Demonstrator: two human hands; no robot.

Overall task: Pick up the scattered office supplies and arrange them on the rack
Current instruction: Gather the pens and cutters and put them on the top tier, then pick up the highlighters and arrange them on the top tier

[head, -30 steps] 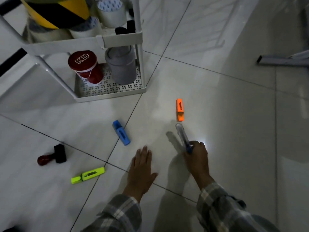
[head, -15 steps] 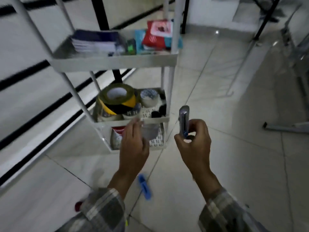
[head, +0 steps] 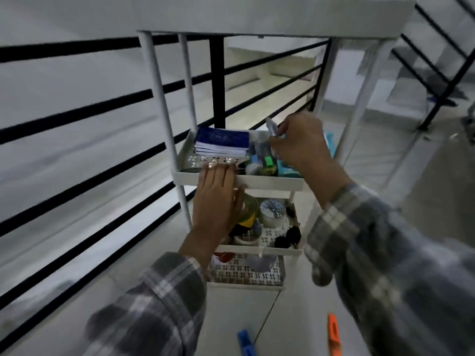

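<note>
A white tiered rack (head: 270,181) stands in front of me. My right hand (head: 299,145) is over its second shelf, shut on a clear-and-blue pen-like item (head: 272,129) held above the shelf's small supplies. My left hand (head: 218,201) lies flat against the front rim of that shelf, holding nothing. On the shelf sit a stack of blue booklets (head: 222,141) and small coloured items (head: 264,163). An orange highlighter (head: 334,335) and a blue highlighter (head: 245,344) lie on the floor below.
Tape rolls (head: 272,213) and dark small objects (head: 288,237) fill the third shelf; the bottom shelf (head: 246,274) holds containers. A black-barred railing (head: 102,104) runs behind and left of the rack. Tiled floor extends to the right.
The view rose from the floor to the rack. My right hand carried the pen-like item from the floor up over the second shelf; my left hand came up to the shelf's rim.
</note>
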